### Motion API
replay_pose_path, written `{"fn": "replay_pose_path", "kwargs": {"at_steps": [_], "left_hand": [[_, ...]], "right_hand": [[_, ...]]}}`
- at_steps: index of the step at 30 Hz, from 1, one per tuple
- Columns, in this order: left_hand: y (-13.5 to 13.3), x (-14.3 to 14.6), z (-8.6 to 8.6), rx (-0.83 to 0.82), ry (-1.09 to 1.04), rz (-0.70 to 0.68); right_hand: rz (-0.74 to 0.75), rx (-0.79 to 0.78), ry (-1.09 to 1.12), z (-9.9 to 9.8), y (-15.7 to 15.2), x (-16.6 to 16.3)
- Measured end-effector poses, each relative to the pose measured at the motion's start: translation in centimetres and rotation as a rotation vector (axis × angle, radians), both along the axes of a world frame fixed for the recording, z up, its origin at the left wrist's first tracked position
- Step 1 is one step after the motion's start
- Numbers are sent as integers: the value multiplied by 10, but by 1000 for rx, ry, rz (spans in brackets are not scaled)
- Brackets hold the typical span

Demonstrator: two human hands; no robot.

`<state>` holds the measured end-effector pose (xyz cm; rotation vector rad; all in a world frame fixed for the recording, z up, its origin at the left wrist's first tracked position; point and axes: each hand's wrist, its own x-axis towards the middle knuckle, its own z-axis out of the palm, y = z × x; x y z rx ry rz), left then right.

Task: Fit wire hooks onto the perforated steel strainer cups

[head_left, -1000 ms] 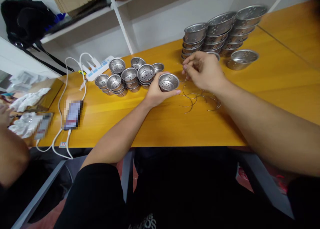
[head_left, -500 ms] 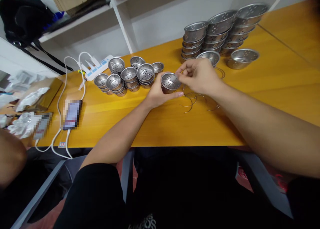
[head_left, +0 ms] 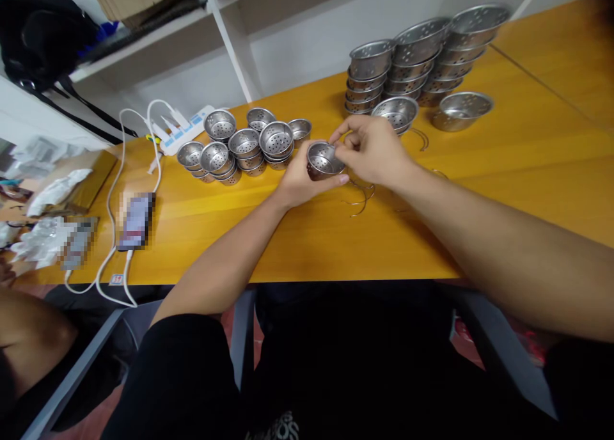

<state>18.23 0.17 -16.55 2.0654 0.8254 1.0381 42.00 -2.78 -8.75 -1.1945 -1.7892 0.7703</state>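
Reaching up from the lower left, your left arm ends in a left hand whose grip is wrapped around a small perforated cup near the centre of the frame, thumb stretched along its near side. Your right forearm slants in from the right edge; the right hand bends inward, fingers curled, tips at the cup's right rim. Whether that grip pinches anything, you cannot quite tell. Bent wires lie just below on the tabletop.
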Motion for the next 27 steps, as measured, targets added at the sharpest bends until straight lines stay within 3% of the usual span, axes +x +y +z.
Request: {"fn": "replay_pose_path", "kwargs": {"at_steps": [8,16,27], "left_hand": [[-5,4,6,-84,-86,-13],[-6,1,14,-225,-183,1],[0,3,9,-71,-99,56]], "right_hand": [[39,-21,92,7,-3,2],[372,-94,224,23,-4,22],[312,-47,241,13,-3,12]]}}
